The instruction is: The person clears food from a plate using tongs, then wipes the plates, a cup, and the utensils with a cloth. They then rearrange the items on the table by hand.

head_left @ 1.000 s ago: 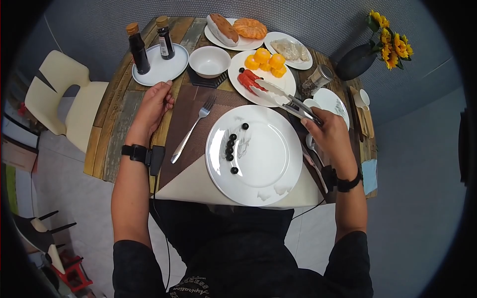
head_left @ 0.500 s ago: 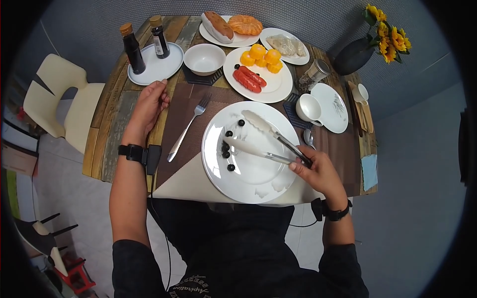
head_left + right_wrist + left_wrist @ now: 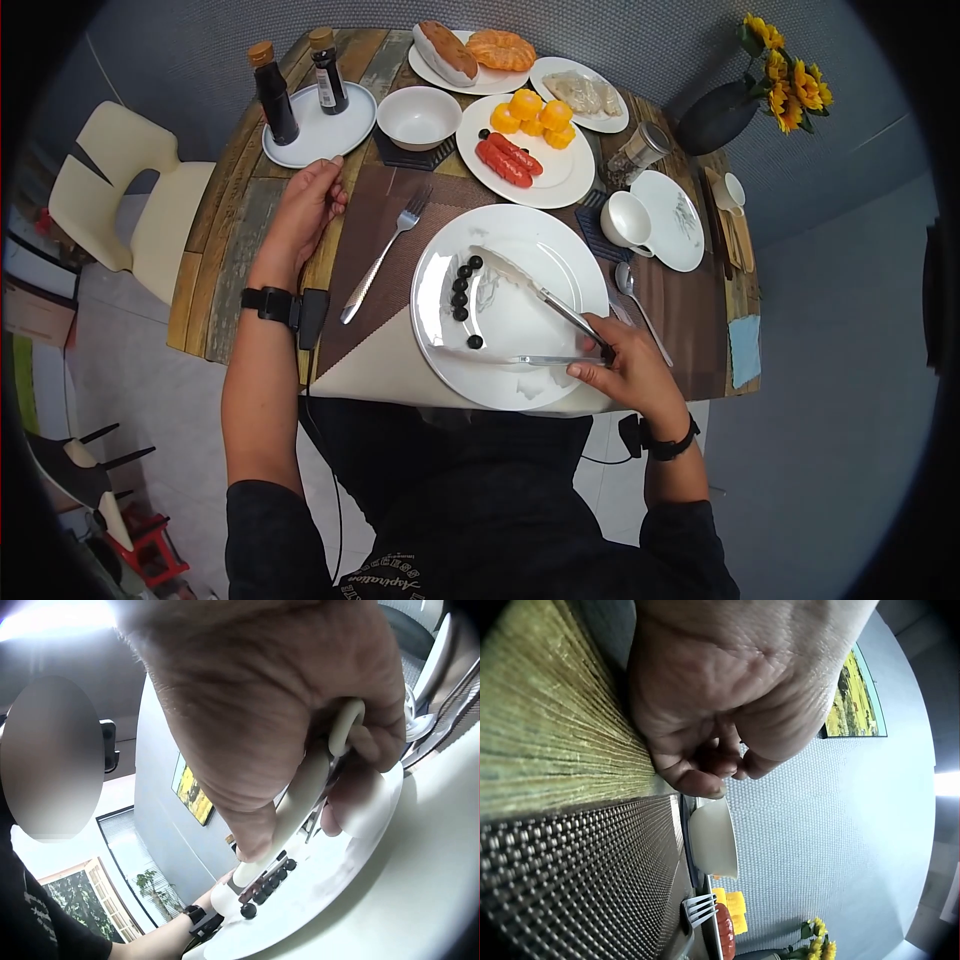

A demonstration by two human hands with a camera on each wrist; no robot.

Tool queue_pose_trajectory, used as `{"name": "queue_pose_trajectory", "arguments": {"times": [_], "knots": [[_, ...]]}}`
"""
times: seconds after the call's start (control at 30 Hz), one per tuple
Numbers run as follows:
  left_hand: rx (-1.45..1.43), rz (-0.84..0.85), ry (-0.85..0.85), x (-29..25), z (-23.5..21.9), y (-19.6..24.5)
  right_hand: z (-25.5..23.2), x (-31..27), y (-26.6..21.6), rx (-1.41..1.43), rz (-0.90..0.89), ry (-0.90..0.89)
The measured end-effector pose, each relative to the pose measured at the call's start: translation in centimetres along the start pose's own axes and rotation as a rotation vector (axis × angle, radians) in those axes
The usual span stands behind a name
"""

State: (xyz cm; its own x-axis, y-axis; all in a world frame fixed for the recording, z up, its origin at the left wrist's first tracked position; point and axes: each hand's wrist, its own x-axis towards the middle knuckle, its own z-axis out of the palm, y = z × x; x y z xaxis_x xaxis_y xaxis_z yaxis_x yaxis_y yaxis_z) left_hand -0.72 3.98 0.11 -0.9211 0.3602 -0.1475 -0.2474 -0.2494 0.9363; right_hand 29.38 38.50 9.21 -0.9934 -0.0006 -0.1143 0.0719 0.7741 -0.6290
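Note:
On the large white plate [image 3: 565, 255], several small black balls [image 3: 460, 285], like berries, lie in a row, the nearest one set apart. My right hand [image 3: 635, 368] grips a pair of tongs [image 3: 562, 308] over this plate, thumb on one arm and fingers on the other. The tongs stand spread wide: one pale tip is beside the farthest ball, the other on the near side of the nearest ball. My left hand [image 3: 312, 205] rests at the table's left, loosely curled and holding nothing, near the plate with two dark bottles [image 3: 273, 100]. A fork [image 3: 385, 255] lies right of it.
Behind the large plate, another plate [image 3: 575, 180] holds red sausages [image 3: 508, 162] and yellow pieces [image 3: 533, 115]. A white bowl [image 3: 418, 118], a cup [image 3: 627, 220], a glass jar [image 3: 640, 152] and a spoon [image 3: 640, 305] stand or lie around. Bread [image 3: 500, 50] is at the back.
The right hand has brought the tongs from over the sausage plate down to the large plate and spread them wider. The farthest ball has shifted closer to the row. The left hand stays put.

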Motion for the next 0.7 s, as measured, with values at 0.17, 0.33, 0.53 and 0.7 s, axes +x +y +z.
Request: {"name": "queue_pose_trajectory", "arguments": {"times": [0.17,0.33,0.53,0.7], "knots": [[-0.014,0.005,0.007,0.0,0.0,-0.1,0.2,-0.5,0.4,0.031,0.004,0.009],[-0.016,0.005,-0.001,0.0,-0.1,-0.1,-0.3,-1.0,0.1,0.027,0.041,-0.033],[-0.001,0.009,-0.004,0.1,-0.1,-0.2,0.3,-0.2,0.4,-0.024,0.002,0.055],[-0.001,0.010,0.011,-0.1,0.2,0.0,1.0,0.5,-0.2,-0.037,-0.003,0.082]]}}
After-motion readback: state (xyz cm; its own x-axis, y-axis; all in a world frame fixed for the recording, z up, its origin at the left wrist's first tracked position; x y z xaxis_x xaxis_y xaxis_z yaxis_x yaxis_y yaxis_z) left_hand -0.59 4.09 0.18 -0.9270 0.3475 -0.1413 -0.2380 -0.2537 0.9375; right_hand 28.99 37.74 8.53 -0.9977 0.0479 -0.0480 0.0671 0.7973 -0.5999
